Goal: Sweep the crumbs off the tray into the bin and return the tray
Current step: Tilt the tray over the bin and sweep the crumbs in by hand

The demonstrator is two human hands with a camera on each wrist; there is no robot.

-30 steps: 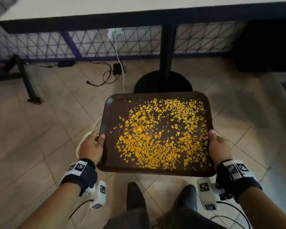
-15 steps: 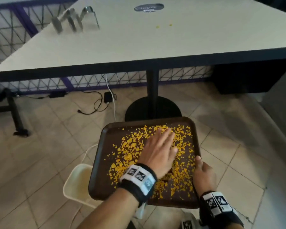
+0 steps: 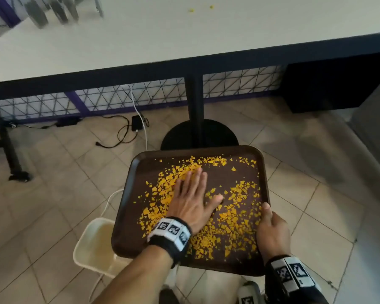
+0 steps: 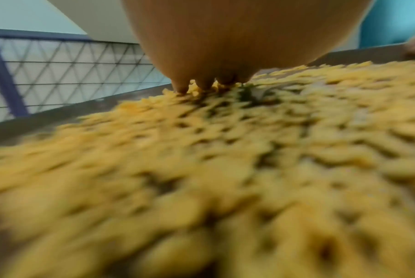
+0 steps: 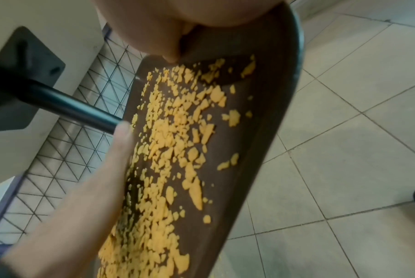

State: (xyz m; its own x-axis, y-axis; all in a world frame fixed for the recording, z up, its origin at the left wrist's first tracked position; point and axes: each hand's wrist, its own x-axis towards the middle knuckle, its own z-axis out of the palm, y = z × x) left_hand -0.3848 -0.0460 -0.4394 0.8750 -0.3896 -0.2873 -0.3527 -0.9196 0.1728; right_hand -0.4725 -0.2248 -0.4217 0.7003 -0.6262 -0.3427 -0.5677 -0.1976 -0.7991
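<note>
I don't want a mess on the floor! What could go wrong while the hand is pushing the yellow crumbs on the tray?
Only the right hand holds the tray, by one edge, so it might tip while the flat left hand pushes. The bin sits under just the tray's near left corner, so crumbs swept off another edge would probably land on the floor. Crumbs on the right side may get missed.
</note>
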